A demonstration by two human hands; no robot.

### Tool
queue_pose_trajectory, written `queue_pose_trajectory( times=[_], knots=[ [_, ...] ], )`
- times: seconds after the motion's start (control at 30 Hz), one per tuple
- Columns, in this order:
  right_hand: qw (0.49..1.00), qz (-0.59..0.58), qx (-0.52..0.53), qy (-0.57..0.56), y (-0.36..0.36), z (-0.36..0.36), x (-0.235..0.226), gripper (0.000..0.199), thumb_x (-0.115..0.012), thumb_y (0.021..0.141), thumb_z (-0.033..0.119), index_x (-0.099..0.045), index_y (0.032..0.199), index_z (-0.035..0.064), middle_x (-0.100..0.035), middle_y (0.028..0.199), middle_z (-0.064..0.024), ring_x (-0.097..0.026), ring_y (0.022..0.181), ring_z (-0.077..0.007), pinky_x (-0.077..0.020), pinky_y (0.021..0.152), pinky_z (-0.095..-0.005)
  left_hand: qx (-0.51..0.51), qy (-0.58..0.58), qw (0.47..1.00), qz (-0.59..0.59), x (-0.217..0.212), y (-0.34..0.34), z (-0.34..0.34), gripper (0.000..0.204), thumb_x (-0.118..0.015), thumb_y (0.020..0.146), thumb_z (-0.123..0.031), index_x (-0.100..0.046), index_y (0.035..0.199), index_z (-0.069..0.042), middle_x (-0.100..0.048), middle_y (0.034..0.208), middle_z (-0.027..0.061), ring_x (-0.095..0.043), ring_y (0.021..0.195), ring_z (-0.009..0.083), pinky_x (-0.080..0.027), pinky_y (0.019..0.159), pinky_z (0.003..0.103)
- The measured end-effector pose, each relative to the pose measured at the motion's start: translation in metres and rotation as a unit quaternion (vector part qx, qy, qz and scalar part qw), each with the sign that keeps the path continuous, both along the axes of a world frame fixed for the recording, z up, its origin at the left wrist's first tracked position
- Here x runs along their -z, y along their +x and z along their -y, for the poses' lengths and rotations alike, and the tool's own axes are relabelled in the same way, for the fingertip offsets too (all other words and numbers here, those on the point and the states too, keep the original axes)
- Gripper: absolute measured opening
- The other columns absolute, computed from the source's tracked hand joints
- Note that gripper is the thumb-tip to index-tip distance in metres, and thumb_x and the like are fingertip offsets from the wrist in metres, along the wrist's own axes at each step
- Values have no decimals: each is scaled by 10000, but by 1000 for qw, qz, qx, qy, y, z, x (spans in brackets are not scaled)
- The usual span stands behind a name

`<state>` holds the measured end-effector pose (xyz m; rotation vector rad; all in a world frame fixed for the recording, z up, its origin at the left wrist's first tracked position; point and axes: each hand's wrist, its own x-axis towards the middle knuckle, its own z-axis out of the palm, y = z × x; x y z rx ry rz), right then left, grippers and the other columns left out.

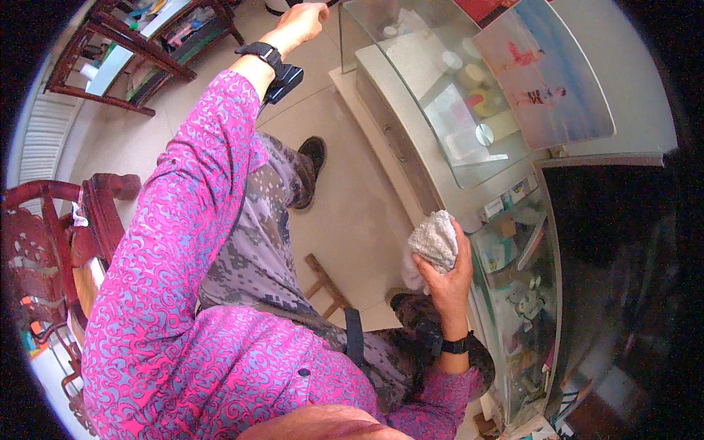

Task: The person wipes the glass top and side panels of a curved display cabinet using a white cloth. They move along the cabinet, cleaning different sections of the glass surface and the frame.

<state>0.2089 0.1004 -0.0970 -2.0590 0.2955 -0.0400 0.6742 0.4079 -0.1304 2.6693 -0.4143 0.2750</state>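
Note:
My right hand (pixel 449 282) is wrapped round a bunched whitish cloth (pixel 434 240), beside the front edge of a pale cabinet with a drawer (pixel 389 136). Part of the cloth hangs below the fingers. Stretched far forward, my left hand (pixel 302 23) is at the top of the view, near the left edge of a curved glass top (pixel 411 73). Its fingers are curled closed, and whatever they may hold is hidden. Under the glass lie several small round and boxy items.
A picture panel (pixel 543 73) leans at the far right, above a large black screen (pixel 612 271). Glass shelves (pixel 513 293) with small items stand beside my right arm. On the left are a carved wooden chair (pixel 44 249) and a dark wooden shelf unit (pixel 139 59). A low wooden stool (pixel 323 282) is between my legs.

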Motion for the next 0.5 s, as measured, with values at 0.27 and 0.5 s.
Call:
queue_pose_trajectory(
  times=[0.27,0.5],
  knots=[
    [1000,9,-6,-7,0,0,-1,852,-877,713,79,-504,1478,115,-562,1358,-138,-564,1261,-298,-452,1078,-397,186,-84,965,167,14,22,25,219,-672,821,-94,-746,1025,-63,-719,973,173,-684,972,377,-542,856,463],
    [1000,7,1,-4,-1,0,3,849,-880,708,84,-508,1471,109,-567,1349,-138,-567,1254,-301,-453,1073,-400,181,-91,963,180,20,21,37,154,-642,859,-92,-759,955,-60,-729,956,179,-697,956,371,-545,842,459]
  ],
)
